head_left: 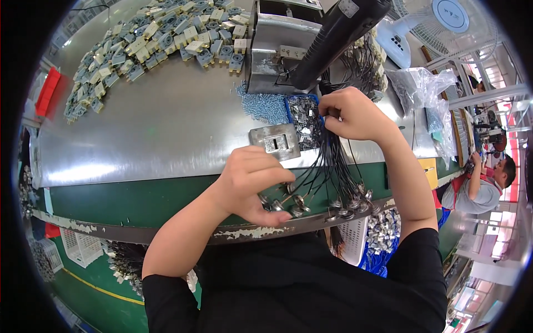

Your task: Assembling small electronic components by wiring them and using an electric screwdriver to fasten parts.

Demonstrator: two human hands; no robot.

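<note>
My right hand [355, 115] pinches the upper part of a bundle of black wires [333, 161] beside a blue tray [287, 106] of small metal pieces. The wires hang toward the table's front edge and end in round metal parts [347, 210]. Nearer the front edge, my left hand [250, 186] has thumb and fingers spread around several of these round ends, with no firm hold visible. A slotted metal block [260, 136] lies just beyond the left hand. Small light-blue screw-like pieces [264, 106] are heaped behind the block.
Grey and cream plastic housings [150, 47] are piled at the far left. A metal box [266, 69] and a slanted black cylindrical tool [338, 41] stand behind the tray. A fan [408, 33] and clear bags [425, 89] are at right, beyond them another person [480, 191].
</note>
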